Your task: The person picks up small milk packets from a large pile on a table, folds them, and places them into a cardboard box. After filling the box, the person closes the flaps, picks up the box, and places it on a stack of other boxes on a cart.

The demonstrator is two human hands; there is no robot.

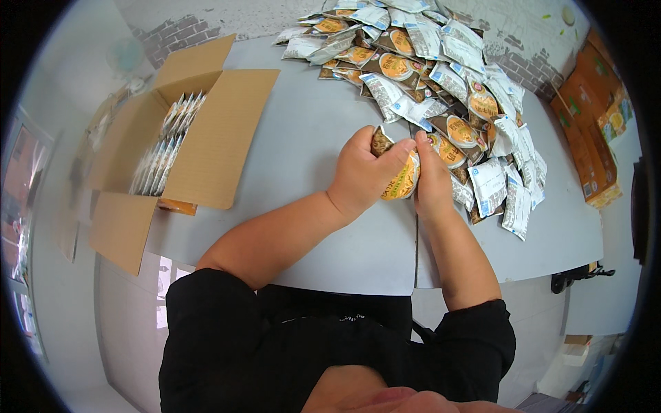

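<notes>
My left hand (364,173) grips a brown and orange printed sachet (402,180) above the table, its thumb laid across the front. Against the sachet's right edge rests my right hand (433,178), thumb up and fingers hidden behind. How many sachets are held cannot be told. Just beyond and to the right spreads a large heap of similar sachets (459,131), some with brown fronts up, others showing white backs. Left on the table stands an open cardboard box (219,139) with its flaps out. Inside it, packed sachets (160,160) stand on edge in two rows.
The grey table (330,258) has a seam (416,248) running toward me beneath my hands. A small orange piece (177,206) lies under the box's near flap. At the far right are orange printed cartons (586,124). A wall with painted bricks (178,38) backs the table.
</notes>
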